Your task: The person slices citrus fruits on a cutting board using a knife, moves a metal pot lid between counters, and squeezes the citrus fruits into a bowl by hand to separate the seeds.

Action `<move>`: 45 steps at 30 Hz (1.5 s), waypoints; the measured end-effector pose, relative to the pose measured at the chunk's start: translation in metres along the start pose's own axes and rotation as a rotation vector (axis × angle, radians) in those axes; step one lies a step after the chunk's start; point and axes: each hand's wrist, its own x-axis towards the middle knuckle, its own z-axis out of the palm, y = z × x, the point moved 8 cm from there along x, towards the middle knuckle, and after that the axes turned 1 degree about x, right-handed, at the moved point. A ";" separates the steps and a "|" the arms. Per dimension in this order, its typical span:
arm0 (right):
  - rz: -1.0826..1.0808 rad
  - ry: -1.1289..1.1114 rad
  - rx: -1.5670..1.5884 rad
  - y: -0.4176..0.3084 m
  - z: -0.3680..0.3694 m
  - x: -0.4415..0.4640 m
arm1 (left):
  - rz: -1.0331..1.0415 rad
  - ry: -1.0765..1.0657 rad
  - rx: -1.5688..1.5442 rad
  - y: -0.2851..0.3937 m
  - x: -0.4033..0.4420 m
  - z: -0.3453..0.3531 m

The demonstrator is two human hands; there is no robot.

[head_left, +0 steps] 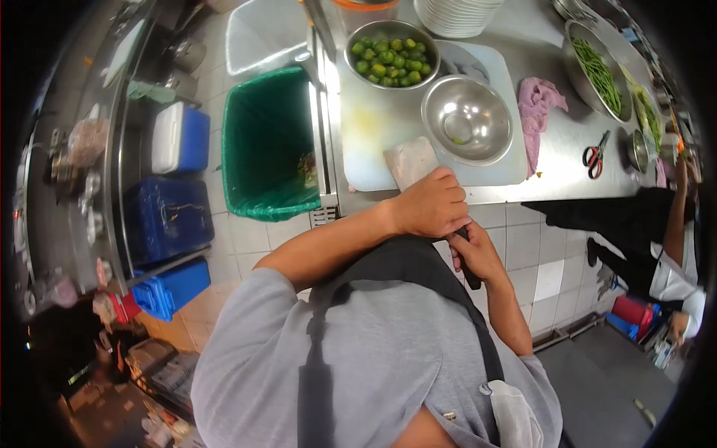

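Note:
A cleaver with a broad, smeared blade [411, 163] points away from me over the near edge of the white cutting board [366, 168]. My right hand [478, 255] is closed around its black handle, whose end sticks out below the fingers. Curled over the part between blade and handle is my left hand [433, 203]; its fingertips are partly hidden. Beyond the blade stands a steel bowl [485, 123] with a small green piece in it. Behind that, another steel bowl holds several small green citrus fruits [392, 62].
A green-lined bin [258, 149] stands left of the steel table. To the right lie a pink cloth [539, 112], red-and-black scissors [595, 157] and a bowl of green beans [597, 75]. Stacked white plates [457, 15] stand at the back. Another person's arm [676, 216] shows at far right.

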 end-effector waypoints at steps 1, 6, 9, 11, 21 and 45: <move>0.011 0.046 0.086 0.009 0.008 0.000 | 0.028 -0.009 -0.030 -0.002 -0.003 0.004; -0.009 0.288 0.475 0.068 0.061 -0.017 | 0.201 -0.224 -0.205 0.009 -0.025 0.042; -0.058 0.487 0.650 0.083 0.086 -0.029 | 0.348 -0.418 -0.269 0.027 -0.029 0.065; -0.072 0.594 0.765 0.079 0.099 -0.030 | 0.422 -0.524 -0.253 0.033 -0.027 0.071; -0.064 0.390 0.496 0.010 0.148 0.055 | 0.226 -0.322 -0.237 -0.058 -0.052 -0.027; -0.012 -0.122 -0.146 -0.101 0.233 0.074 | -0.175 0.506 0.149 -0.089 -0.152 -0.234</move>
